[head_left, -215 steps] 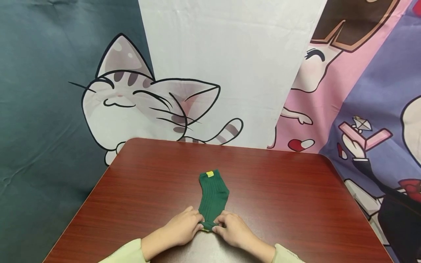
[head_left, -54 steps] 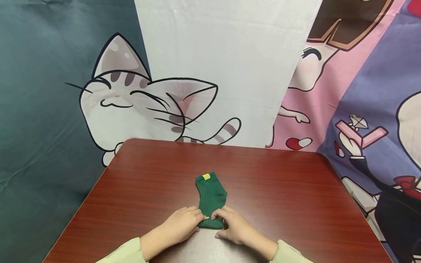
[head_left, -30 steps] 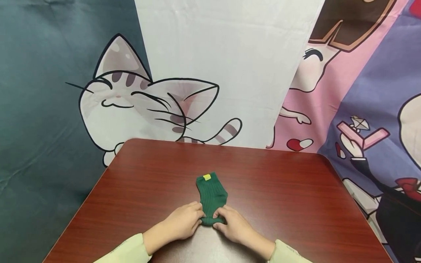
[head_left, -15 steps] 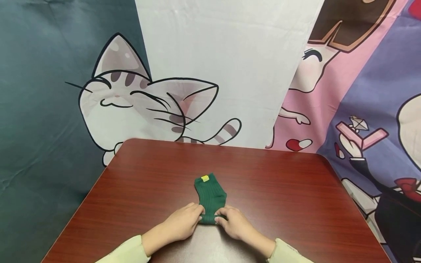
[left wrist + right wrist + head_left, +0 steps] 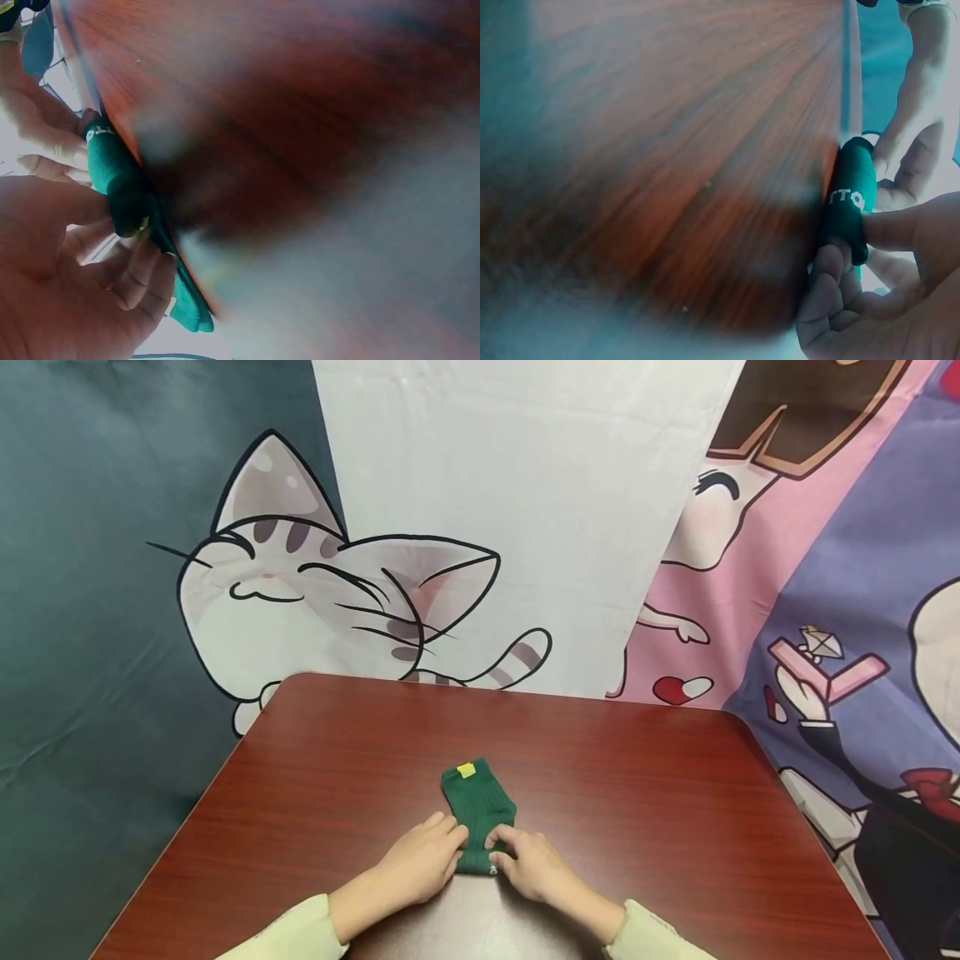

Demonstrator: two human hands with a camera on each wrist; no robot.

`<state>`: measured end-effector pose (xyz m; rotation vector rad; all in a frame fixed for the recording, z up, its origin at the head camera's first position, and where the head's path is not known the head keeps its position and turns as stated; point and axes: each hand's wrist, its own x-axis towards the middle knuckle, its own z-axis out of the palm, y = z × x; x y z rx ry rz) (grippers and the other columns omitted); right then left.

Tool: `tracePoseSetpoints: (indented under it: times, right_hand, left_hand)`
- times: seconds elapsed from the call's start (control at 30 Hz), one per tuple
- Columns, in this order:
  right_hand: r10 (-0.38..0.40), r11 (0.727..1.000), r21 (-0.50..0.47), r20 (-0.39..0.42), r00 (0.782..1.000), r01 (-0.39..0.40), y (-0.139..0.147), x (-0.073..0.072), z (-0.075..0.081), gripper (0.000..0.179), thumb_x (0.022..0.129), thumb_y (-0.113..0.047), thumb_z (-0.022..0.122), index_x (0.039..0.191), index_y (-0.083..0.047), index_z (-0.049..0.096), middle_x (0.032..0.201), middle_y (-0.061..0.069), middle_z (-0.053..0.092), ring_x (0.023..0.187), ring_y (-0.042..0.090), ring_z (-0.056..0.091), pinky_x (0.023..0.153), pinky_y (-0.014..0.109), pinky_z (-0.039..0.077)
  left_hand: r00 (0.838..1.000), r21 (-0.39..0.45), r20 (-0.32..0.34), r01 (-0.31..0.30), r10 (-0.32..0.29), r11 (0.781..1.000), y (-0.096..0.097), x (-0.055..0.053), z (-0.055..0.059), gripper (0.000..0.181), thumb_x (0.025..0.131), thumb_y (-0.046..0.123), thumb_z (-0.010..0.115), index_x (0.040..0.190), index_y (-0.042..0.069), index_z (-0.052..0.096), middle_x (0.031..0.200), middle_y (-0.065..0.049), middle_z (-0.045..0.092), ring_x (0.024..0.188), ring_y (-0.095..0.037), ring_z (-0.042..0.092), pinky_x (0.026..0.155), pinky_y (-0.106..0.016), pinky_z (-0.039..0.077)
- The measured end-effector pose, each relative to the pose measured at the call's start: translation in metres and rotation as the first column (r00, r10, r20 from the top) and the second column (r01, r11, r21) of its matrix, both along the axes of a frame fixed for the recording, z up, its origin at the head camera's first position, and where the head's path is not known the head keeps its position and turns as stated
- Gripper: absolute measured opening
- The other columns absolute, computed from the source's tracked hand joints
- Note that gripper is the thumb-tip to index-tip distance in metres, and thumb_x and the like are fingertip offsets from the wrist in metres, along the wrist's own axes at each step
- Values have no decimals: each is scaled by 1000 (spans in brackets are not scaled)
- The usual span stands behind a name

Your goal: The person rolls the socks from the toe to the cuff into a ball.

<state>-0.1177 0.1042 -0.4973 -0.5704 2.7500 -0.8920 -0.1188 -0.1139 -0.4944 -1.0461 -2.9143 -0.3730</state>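
Note:
A dark green ribbed sock [image 5: 483, 797] lies on the table with a yellow tag [image 5: 467, 770] at its far end. Whether a second sock lies in it I cannot tell. Its near end is rolled into a thick roll, with white lettering at one side. My left hand [image 5: 422, 860] holds the roll's left end between thumb and fingers. At the right end, my right hand [image 5: 534, 864] pinches the roll, thumb in front and fingers behind. In the left wrist view the roll [image 5: 112, 157] bridges both hands; the right wrist view shows letters on the roll [image 5: 851, 176].
The reddish-brown wooden table [image 5: 637, 793] has rounded far corners and stands against a cloth backdrop [image 5: 540, 510] printed with a cartoon cat and figures. Pale green sleeves [image 5: 300, 931] cover both forearms.
The near end has been rolled up farther, so the flat part is shorter than several seconds ago. Since half a second ago, the roll has turned slightly and white lettering shows at its right.

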Motion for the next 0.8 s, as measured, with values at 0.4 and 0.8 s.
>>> tracePoseSetpoints:
  times: [0.4,0.8]
  right_hand:
    - [-11,998,-63,-96,995,4,0,4,-4,19,88,-12,77,92,-27,66,90,-10,56,77,3,50,64,24,42]
    - [47,999,-12,-165,985,-50,8,8,-7,20,83,-24,83,101,-25,73,96,-12,61,82,3,55,70,27,48]
  left_hand:
    - [975,-104,-191,92,-111,990,0,1,-1,2,93,20,71,92,21,71,92,12,66,83,-8,55,65,-25,48]
    - [949,-141,-267,136,-170,981,0,10,-4,15,86,24,79,94,17,69,90,8,64,83,-7,59,67,-28,55]
